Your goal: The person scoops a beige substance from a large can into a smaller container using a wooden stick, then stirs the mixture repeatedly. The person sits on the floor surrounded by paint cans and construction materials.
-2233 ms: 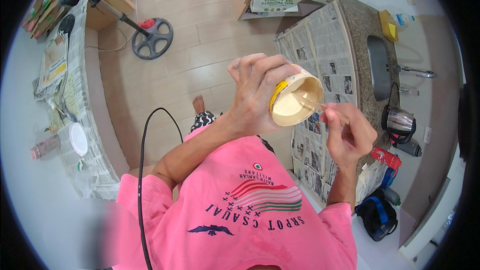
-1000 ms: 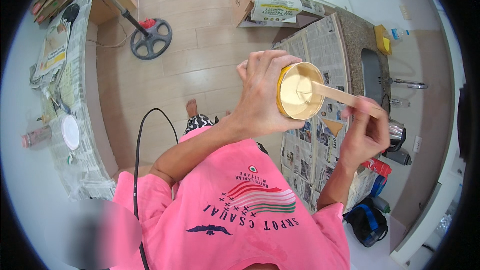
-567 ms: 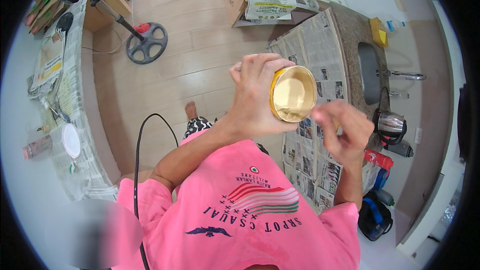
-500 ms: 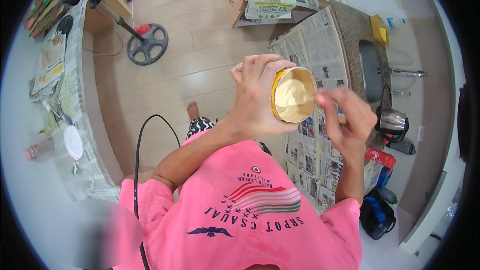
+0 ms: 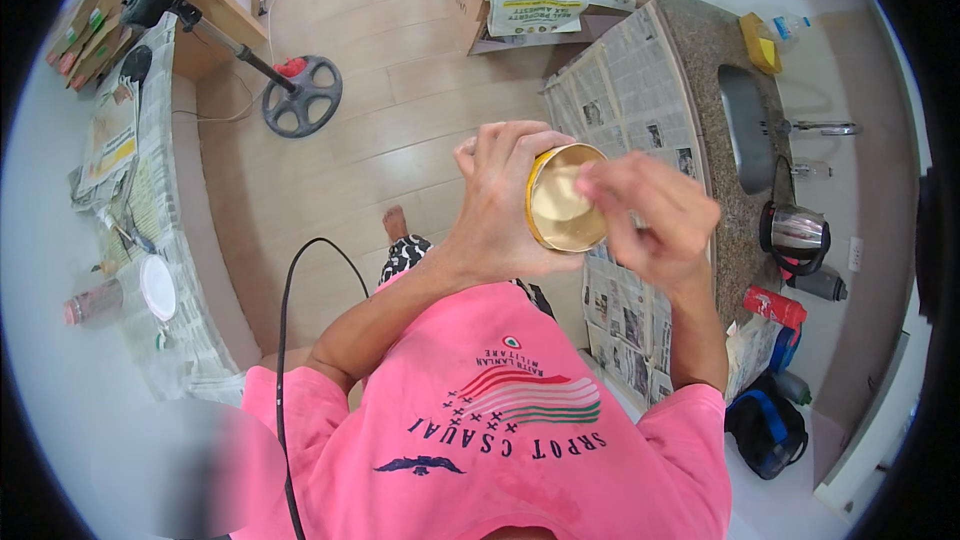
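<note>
My left hand [image 5: 505, 200] is wrapped around a round yellow tub [image 5: 543, 225] from its left side, tilting the open mouth up toward me. Inside lies a pale cream, paste-like substance [image 5: 560, 198]. Over the tub's right rim, my right hand [image 5: 655, 215] has its fingers pinched together, with the fingertips at the opening. Whatever is between those fingers is hidden and slightly blurred. Both hands are raised in front of my pink shirt.
To the right runs a counter [image 5: 705, 50] with a sink [image 5: 748, 130], a kettle [image 5: 797, 237] and a red bottle [image 5: 773, 307]; newspaper [image 5: 625, 80] covers its front. On the left, a newspaper-covered ledge [image 5: 190, 285] holds a white lid [image 5: 158, 287]. A standing fan [image 5: 302, 97] is farther off.
My right hand has moved left, from beside the rim to over the tub's mouth. The tub and my left hand have shifted slightly left and down.
</note>
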A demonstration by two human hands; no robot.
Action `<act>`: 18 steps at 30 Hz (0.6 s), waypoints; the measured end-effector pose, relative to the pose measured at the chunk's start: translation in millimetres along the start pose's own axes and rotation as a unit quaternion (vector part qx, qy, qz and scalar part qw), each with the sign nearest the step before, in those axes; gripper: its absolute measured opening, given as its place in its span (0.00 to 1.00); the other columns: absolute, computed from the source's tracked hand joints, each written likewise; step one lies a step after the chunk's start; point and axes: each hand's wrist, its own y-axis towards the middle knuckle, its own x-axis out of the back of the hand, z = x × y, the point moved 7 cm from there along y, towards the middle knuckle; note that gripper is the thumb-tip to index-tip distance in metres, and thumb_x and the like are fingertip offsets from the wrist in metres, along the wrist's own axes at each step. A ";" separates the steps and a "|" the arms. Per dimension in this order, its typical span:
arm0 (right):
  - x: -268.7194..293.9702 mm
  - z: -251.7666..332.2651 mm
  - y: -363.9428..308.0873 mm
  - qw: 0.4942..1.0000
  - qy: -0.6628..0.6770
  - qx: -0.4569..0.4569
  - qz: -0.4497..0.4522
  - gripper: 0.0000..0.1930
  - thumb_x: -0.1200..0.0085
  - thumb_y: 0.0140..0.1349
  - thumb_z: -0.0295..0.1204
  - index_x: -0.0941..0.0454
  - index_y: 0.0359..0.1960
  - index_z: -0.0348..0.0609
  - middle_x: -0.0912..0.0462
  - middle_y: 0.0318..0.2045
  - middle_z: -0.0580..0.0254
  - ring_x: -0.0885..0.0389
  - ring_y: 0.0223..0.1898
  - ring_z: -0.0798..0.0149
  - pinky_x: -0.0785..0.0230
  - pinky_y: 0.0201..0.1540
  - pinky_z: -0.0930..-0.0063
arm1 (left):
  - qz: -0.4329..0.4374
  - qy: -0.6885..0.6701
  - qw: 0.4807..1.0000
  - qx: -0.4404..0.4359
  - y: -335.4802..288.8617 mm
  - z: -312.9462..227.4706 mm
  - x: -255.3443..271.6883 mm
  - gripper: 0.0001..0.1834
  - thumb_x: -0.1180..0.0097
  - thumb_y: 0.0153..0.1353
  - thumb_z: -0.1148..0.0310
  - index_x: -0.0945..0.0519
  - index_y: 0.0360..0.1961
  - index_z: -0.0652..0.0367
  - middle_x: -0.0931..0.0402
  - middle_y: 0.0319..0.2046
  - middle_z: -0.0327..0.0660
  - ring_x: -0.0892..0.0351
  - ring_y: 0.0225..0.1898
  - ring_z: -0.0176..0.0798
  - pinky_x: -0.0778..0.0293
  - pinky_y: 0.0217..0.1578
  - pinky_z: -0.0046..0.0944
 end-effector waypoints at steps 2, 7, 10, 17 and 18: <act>1.2 8.3 -13.0 0.998 0.049 0.006 0.034 0.12 0.30 0.51 0.17 0.13 0.39 0.38 0.14 0.31 0.56 0.14 0.28 0.58 0.23 0.29 0.67 | -0.009 0.000 1.000 0.005 -6.7 -4.9 -4.5 0.53 0.18 0.25 0.61 0.26 0.62 0.52 0.28 0.56 0.44 0.33 0.61 0.51 0.44 0.59 0.54; 32.9 0.1 -58.4 0.995 -0.013 -0.040 0.096 0.13 0.31 0.50 0.17 0.13 0.40 0.39 0.14 0.31 0.57 0.13 0.29 0.57 0.22 0.30 0.67 | -0.033 0.021 0.999 0.007 -37.4 -23.7 -23.2 0.52 0.18 0.23 0.59 0.24 0.59 0.52 0.28 0.55 0.42 0.33 0.61 0.51 0.46 0.59 0.54; 30.4 11.8 -63.2 1.000 0.017 0.003 0.022 0.13 0.31 0.50 0.17 0.14 0.39 0.39 0.14 0.30 0.57 0.13 0.29 0.56 0.22 0.30 0.66 | -0.007 0.029 0.999 0.011 -58.8 -43.5 -42.0 0.54 0.18 0.26 0.61 0.27 0.63 0.52 0.28 0.57 0.44 0.33 0.62 0.52 0.43 0.61 0.55; 54.4 63.5 -155.9 0.997 0.036 -0.042 0.045 0.11 0.30 0.55 0.18 0.14 0.40 0.39 0.15 0.30 0.57 0.15 0.28 0.55 0.25 0.29 0.66 | 0.006 0.017 1.000 0.016 -133.8 -82.4 -68.7 0.52 0.18 0.24 0.59 0.25 0.59 0.52 0.29 0.55 0.42 0.35 0.61 0.50 0.45 0.59 0.54; 60.9 73.4 -169.0 0.998 0.007 -0.052 0.016 0.11 0.30 0.55 0.18 0.14 0.40 0.39 0.15 0.30 0.57 0.15 0.28 0.56 0.25 0.29 0.66 | 0.019 0.006 1.000 0.005 -145.7 -91.1 -74.9 0.52 0.18 0.24 0.59 0.25 0.59 0.52 0.28 0.56 0.41 0.34 0.62 0.50 0.45 0.59 0.54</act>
